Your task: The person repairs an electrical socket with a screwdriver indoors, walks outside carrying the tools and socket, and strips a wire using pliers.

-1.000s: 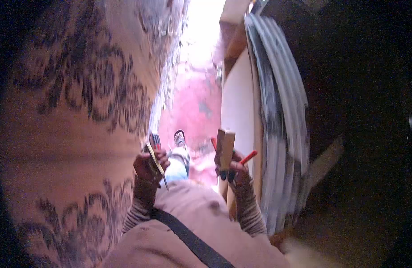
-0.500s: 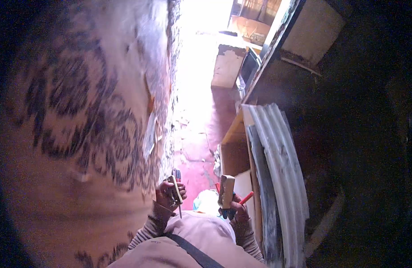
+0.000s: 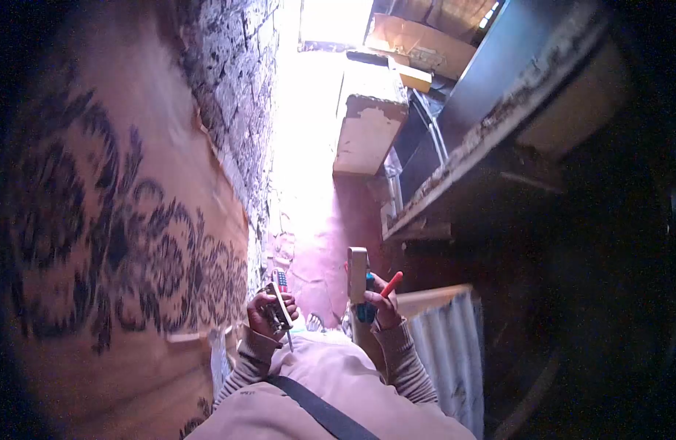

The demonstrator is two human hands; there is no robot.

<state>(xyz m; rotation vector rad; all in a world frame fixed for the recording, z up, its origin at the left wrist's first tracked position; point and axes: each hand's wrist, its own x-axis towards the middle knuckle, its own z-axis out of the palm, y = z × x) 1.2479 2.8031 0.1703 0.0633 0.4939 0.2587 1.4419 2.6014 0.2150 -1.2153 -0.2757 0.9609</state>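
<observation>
The left hand [image 3: 259, 312] is closed, its fingers wrapped around a flat pale-edged piece [image 3: 284, 311] and a blue-and-red handle [image 3: 281, 281] that stands up past the knuckles. A thin shaft [image 3: 290, 342] sticks out below the same grip; whether it belongs to the handle cannot be told. The right hand [image 3: 386, 314] is closed too, the fingers curled about a beige block [image 3: 358, 273] and a red-handled tool [image 3: 391, 284] – the block upright on the side toward the left hand, the red handle slanting up and away on the other. A dark teal part [image 3: 366, 312] shows at the right fingers, under the block; what it is cannot be made out.

Both forearms reach forward, bent at the elbows, with the hands held in front of the body, apart from each other and at about the same height. Striped cuffs [image 3: 404, 359] cover the wrists. A dark strap [image 3: 316, 405] crosses the pale top [image 3: 301, 367] behind the hands.

The held things all lie within the two grips, with the reddish floor [image 3: 316, 282] beyond and below. Left of the left hand is a patterned wall covering [image 3: 144, 249]; to the right of the right hand and nearer the body is a corrugated sheet [image 3: 448, 359]. Well ahead of both hands stands a pale, chipped box [image 3: 371, 136]
</observation>
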